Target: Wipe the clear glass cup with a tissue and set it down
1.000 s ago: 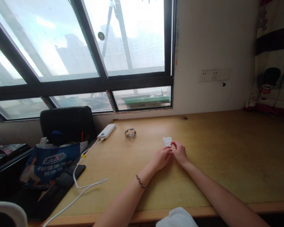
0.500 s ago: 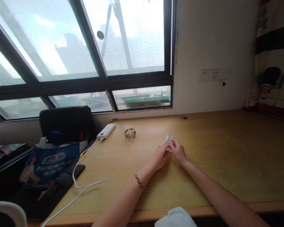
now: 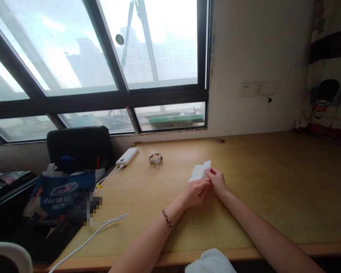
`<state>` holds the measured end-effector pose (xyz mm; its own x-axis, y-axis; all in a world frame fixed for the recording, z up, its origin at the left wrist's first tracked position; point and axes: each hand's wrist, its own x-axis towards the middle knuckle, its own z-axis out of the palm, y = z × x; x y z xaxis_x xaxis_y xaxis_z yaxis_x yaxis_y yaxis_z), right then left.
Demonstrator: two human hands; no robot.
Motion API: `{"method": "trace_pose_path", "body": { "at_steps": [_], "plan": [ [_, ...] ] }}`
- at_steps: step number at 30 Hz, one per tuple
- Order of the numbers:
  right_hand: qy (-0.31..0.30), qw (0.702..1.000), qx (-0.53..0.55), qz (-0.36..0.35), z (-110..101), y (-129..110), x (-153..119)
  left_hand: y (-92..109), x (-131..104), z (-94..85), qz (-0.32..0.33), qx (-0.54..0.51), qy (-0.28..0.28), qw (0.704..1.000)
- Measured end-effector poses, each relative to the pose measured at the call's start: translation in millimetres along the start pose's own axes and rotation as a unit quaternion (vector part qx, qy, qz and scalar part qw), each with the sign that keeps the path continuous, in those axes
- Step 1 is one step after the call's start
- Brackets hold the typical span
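Observation:
A white tissue-like sheet point(image 3: 199, 172), partly unfolded, is between my hands over the middle of the wooden table point(image 3: 170, 227). My right hand point(image 3: 218, 182) pinches its right edge between thumb and fingers. Below the sheet, my left hand point(image 3: 195, 192) has its fingers closed along the lower edge, close against the right fingers. Part of the sheet is hidden behind the left fingers. A braided bracelet point(image 3: 167, 218) circles my left wrist.
Back left on the table lie a silvery ring-shaped bracelet point(image 3: 156, 159) and a white power bank point(image 3: 127, 157) with a white cable point(image 3: 85, 243). Beyond the left edge are a black chair point(image 3: 79, 146) and a blue bag point(image 3: 59, 193).
The white sheet has opened out wider to the left. My right hand has shifted slightly right, and my left hand has moved a little down and right.

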<state>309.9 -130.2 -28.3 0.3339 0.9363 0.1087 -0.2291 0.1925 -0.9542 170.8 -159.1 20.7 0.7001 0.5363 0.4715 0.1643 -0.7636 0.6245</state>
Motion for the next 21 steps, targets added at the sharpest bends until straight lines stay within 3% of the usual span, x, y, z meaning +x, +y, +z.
{"method": "trace_pose_path", "body": {
  "at_steps": [3, 5, 7, 10, 13, 17, 21],
  "plan": [
    [0.011, 0.996, 0.090, 0.018, 0.7, -9.8, 0.0, -7.8, 2.0, 2.3, -0.071, -0.033, 0.138, 0.987],
    [0.005, 0.989, 0.144, 0.034, 1.5, -17.9, 0.0, -17.7, 5.3, 4.0, -0.140, -0.070, 0.241, 0.958],
    [-0.013, 0.986, 0.164, 0.042, 2.2, -25.3, -0.9, -28.4, 8.9, 5.1, -0.203, -0.172, 0.297, 0.917],
    [-0.065, 0.986, 0.150, 0.040, 2.4, -30.5, -3.7, -39.7, 12.4, 5.2, -0.268, -0.397, 0.248, 0.842],
    [-0.104, 0.988, 0.107, 0.031, 1.0, -28.0, -3.6, -44.5, 12.4, 3.8, -0.303, -0.503, 0.222, 0.778],
    [-0.059, 0.996, -0.062, -0.017, -1.0, -29.5, 1.6, -50.6, 9.9, 1.8, -0.323, -0.504, 0.272, 0.754],
    [0.056, 0.953, -0.239, -0.179, -3.7, -65.1, -17.8, -56.6, 7.7, 2.4, -0.307, -0.513, 0.284, 0.750]
  ]
}}
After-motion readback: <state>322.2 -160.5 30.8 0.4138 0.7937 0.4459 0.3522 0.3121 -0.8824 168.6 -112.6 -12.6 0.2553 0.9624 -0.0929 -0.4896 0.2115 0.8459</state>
